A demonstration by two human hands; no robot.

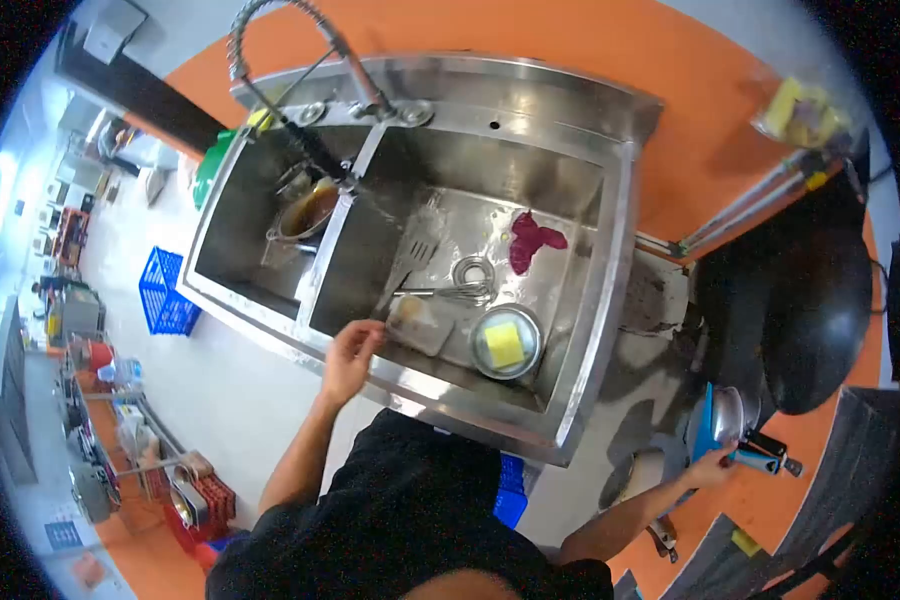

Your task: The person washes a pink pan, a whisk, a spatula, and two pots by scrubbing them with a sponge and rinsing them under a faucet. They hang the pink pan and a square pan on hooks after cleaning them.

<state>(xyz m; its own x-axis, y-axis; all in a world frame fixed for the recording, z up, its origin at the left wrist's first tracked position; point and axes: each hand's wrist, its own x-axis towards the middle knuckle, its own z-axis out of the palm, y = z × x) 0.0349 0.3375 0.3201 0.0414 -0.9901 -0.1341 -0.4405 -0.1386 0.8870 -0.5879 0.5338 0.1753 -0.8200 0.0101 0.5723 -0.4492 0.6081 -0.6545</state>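
My left hand (350,358) hovers over the front rim of the steel sink (440,405), fingers loosely bent and apart, holding nothing. Below it in the right basin lies a translucent container (420,328), beside a slotted spatula (412,262) and a whisk (460,291). A yellow sponge (504,344) sits in a round metal bowl (532,366) near the basin's front right corner. Maroon cloth or gloves (533,243) lie farther back. Far to the right, my right hand (712,468) closes at the edge of a blue item (707,425), beside pans with dark handles (767,443); its exact grip is hidden.
The left basin holds a strainer or pot (308,212) under the spring faucet (315,150). A blue crate (168,292) stands on the floor at left. A large black wok (820,320) is at right, with a bag of sponges (802,115) above it.
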